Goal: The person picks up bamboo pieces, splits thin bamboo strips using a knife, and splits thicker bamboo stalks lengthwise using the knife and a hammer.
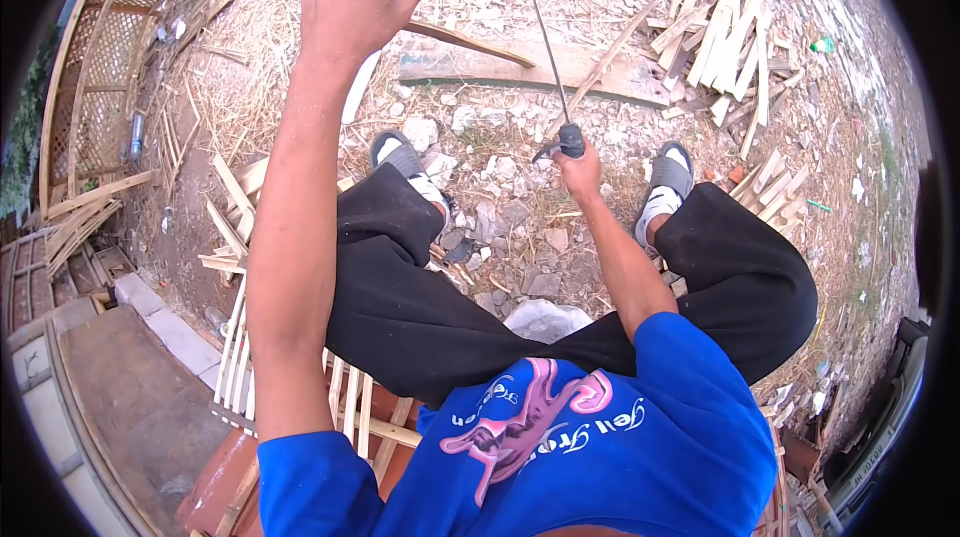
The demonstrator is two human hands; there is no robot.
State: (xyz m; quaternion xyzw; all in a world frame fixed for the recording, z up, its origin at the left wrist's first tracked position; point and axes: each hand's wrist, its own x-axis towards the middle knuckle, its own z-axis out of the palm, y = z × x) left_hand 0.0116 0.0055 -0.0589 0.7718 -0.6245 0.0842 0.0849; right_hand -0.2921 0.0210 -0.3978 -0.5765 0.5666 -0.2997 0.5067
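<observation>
My right hand is wrapped round the black handle of a long, thin-bladed tool. Its blade points away from me and looks narrow, almost edge-on, so I cannot tell whether it is a saw or a knife. My left hand is raised high on the left with its fingers curled in; whatever they may hold is hidden. A brown wood strip runs from beside the left wrist over a wide weathered plank on the ground. I cannot tell whether the strip touches the hand.
Split wood pieces lie heaped at the upper right, with more strips by my right foot. Stones lie between my feet. A lattice panel stands at the left, with slatted wood beside my left leg.
</observation>
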